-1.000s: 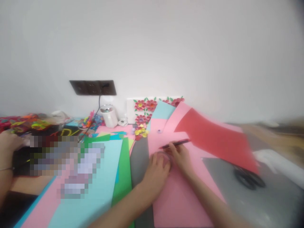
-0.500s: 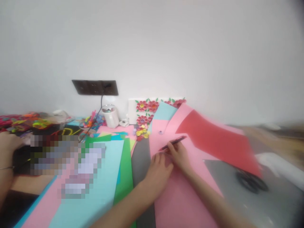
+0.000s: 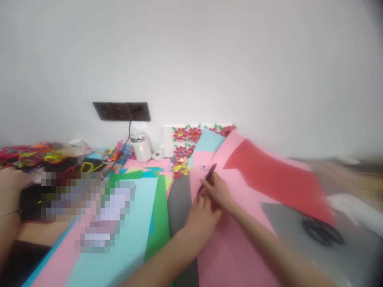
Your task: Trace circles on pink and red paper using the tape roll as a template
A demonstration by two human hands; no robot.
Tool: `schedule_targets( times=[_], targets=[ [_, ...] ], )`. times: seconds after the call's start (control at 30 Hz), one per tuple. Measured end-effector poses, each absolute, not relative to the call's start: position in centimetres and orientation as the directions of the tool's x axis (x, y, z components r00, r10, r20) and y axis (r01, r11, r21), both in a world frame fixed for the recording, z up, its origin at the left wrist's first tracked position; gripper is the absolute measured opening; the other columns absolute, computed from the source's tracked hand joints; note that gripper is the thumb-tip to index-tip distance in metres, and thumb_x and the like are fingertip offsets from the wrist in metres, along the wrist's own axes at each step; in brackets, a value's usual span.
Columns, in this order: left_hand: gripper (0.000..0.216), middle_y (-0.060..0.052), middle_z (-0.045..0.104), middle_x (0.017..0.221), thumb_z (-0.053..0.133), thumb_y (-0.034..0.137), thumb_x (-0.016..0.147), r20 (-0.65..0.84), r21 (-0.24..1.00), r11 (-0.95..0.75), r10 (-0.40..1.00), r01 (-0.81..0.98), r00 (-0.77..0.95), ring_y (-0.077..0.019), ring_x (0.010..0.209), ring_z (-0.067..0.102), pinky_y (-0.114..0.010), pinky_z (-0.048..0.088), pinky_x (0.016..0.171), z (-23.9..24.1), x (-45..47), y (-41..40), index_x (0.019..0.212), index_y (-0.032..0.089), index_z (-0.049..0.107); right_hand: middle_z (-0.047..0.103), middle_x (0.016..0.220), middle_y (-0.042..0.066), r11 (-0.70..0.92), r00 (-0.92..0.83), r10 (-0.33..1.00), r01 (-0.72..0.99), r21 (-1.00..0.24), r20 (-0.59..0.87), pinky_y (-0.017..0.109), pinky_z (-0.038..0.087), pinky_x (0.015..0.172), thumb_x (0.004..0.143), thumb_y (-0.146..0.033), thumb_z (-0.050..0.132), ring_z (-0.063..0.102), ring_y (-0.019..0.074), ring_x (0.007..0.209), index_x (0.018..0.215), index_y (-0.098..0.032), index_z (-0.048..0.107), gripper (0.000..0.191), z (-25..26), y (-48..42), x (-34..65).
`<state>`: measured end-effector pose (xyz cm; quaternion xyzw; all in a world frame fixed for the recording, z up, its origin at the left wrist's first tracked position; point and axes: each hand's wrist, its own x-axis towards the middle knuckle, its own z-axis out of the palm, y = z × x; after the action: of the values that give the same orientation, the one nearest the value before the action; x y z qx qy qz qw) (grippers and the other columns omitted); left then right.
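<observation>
My right hand [image 3: 218, 190] pinches a dark red pen [image 3: 207, 177], its tip down on a pink paper sheet [image 3: 233, 243] near the sheet's left edge. My left hand [image 3: 202, 217] lies just below it, fingers curled and pressing down on the pink sheet; a round object seen under it earlier is hidden now. A red paper sheet [image 3: 278, 179] lies tilted over the pink one to the right.
Light blue [image 3: 119, 239], green [image 3: 157, 223] and dark grey [image 3: 178, 203] sheets lie to the left. Black scissors [image 3: 321, 233] rest on a grey mat at right. A white cup [image 3: 141, 146], paper flowers [image 3: 185, 137] and a wall socket [image 3: 122, 111] stand behind. Another person's hand [image 3: 10, 181] is far left.
My right hand has swung the pen from lying nearly flat to steeply upright and shifted left. My left hand closed over the round object, which no longer shows.
</observation>
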<state>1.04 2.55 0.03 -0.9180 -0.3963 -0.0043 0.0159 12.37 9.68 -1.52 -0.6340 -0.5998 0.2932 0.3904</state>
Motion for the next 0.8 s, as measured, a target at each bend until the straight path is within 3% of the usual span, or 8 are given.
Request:
schedule_targets(
  times=[0.23, 0.43, 0.67, 0.8],
  targets=[
    [0.027, -0.018, 0.051, 0.119, 0.049, 0.015, 0.086, 0.017, -0.013, -0.684, 0.729, 0.729, 0.685, -0.031, 0.116, 0.044, -0.046, 0.038, 0.095, 0.5, 0.9, 2.6, 0.11, 0.018, 0.059, 0.063, 0.065, 0.002, -0.025, 0.173, 0.975, 0.704, -0.71, 0.137, 0.024, 0.036, 0.053, 0.075, -0.038, 0.057, 0.057, 0.0154, 0.057, 0.07, -0.021, 0.044, 0.022, -1.2, 10.2, 13.3],
    [0.024, -0.014, 0.049, 0.12, 0.05, 0.021, 0.088, 0.002, -0.013, -0.683, 0.73, 0.73, 0.683, -0.0279, 0.112, 0.045, -0.041, 0.04, 0.091, 0.5, 0.9, 2.8, 0.111, 0.021, 0.058, 0.062, 0.06, 0.003, -0.087, 0.246, 0.961, 0.704, -0.705, 0.128, 0.025, 0.034, 0.049, 0.072, -0.035, 0.057, 0.058, 0.0175, 0.055, 0.061, -0.021, 0.043, 0.023, -0.7, 9.7, 15.2],
    [0.02, -0.009, 0.051, 0.113, 0.053, 0.027, 0.087, -0.023, 0.07, -0.677, 0.733, 0.733, 0.679, -0.0242, 0.103, 0.046, -0.036, 0.04, 0.084, 1.4, 1.0, 3.3, 0.106, 0.021, 0.057, 0.064, 0.052, 0.002, -0.146, 0.277, 0.96, 0.611, -0.778, 0.037, 0.026, 0.042, 0.05, 0.073, -0.037, 0.058, 0.062, 0.0188, 0.052, 0.063, -0.02, 0.05, 0.021, -0.2, 8.1, 17.5],
    [0.009, -0.006, 0.054, 0.106, 0.056, 0.024, 0.084, -0.098, 0.139, -0.662, 0.731, 0.736, 0.676, -0.0219, 0.095, 0.048, -0.033, 0.04, 0.08, 2.1, 1.1, 3.9, 0.091, 0.02, 0.059, 0.069, 0.059, 0.006, -0.186, 0.29, 0.955, 0.409, -0.893, -0.066, 0.027, 0.047, 0.054, 0.074, -0.038, 0.058, 0.066, 0.0198, 0.056, 0.064, -0.02, 0.052, 0.022, 0.4, 7.1, 18.1]
  ],
)
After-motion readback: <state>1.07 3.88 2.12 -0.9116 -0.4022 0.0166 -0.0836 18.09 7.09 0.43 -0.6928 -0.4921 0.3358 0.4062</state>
